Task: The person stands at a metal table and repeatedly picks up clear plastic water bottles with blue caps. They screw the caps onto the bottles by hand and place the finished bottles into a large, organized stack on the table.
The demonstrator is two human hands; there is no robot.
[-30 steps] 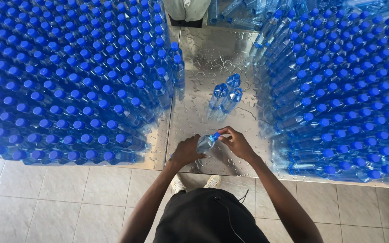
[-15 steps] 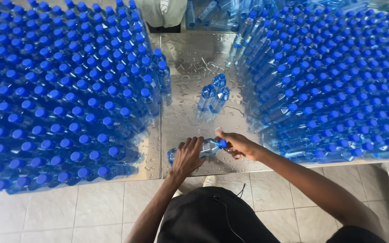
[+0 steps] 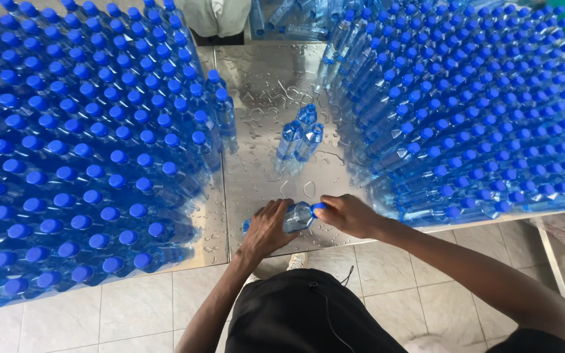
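A clear plastic bottle (image 3: 297, 216) with a blue cap lies on its side across the front of the wet steel table (image 3: 276, 72). My left hand (image 3: 266, 229) grips its body from the near side. My right hand (image 3: 348, 214) closes around its capped end on the right. Three upright bottles (image 3: 301, 137) with blue caps stand together in the middle of the table, a little beyond my hands.
Dense blocks of several blue-capped bottles fill the table's left side (image 3: 80, 150) and right side (image 3: 472, 111). A person in a light shirt (image 3: 217, 16) stands at the far end. Beige floor tiles (image 3: 73, 314) lie below the table edge.
The bottle in my hands has stayed lying flat near the front edge; both hands keep their hold, shifted slightly. A second earlier it was held tilted up between my hands.
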